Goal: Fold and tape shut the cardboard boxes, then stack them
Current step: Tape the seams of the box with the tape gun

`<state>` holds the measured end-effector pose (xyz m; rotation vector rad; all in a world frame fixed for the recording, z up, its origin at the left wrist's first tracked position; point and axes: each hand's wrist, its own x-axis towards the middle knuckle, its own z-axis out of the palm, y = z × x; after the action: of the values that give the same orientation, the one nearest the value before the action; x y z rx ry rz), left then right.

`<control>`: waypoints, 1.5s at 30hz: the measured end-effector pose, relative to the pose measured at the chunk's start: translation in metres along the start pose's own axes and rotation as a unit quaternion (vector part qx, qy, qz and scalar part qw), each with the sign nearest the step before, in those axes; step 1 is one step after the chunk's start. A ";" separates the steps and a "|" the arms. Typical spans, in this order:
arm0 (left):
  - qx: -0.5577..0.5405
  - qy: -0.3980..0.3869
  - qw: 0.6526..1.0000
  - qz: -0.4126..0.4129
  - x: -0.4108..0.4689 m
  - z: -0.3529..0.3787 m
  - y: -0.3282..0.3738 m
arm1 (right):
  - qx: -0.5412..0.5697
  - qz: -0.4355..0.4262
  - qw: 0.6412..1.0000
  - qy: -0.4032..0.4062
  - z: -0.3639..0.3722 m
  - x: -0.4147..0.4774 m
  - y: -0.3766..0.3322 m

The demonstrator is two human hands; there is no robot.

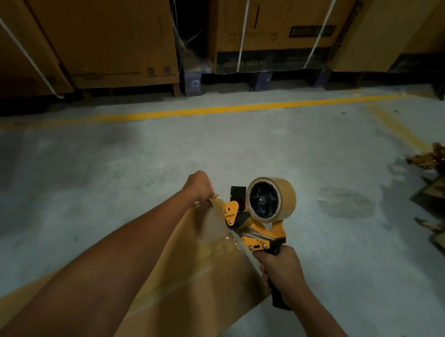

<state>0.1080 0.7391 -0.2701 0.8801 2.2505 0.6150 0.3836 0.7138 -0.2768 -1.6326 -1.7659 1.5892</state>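
Note:
A brown cardboard box [205, 270] stands on the grey floor right below me, its top crossed by a strip of clear tape. My left hand [198, 186] reaches over the box and grips its far edge, where the tape's end lies. My right hand [281, 273] grips the black handle of a yellow tape dispenser [254, 229]. The dispenser's front end sits at the far edge of the box, just right of my left hand. A roll of brown tape [272, 199] sits on the dispenser.
Large cardboard cartons [99, 33] with white straps stand on pallets along the back. A yellow line [219, 110] runs across the concrete floor in front of them. Torn cardboard scraps and flat pieces [440, 179] lie at the right edge.

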 end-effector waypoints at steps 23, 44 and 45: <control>0.060 -0.033 0.969 0.238 -0.011 0.023 -0.032 | -0.011 0.012 1.000 -0.027 0.007 0.000 -0.003; 0.235 -0.025 0.929 0.286 -0.032 0.039 -0.049 | -0.075 0.110 0.988 -0.078 -0.041 -0.026 -0.006; 0.257 -0.023 0.913 0.317 -0.040 0.041 -0.048 | -0.075 0.108 0.988 -0.074 -0.040 -0.026 -0.007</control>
<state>0.1396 0.6865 -0.3122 1.9063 2.0905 0.2491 0.4195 0.7152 -0.2443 -1.8770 -1.8768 1.7499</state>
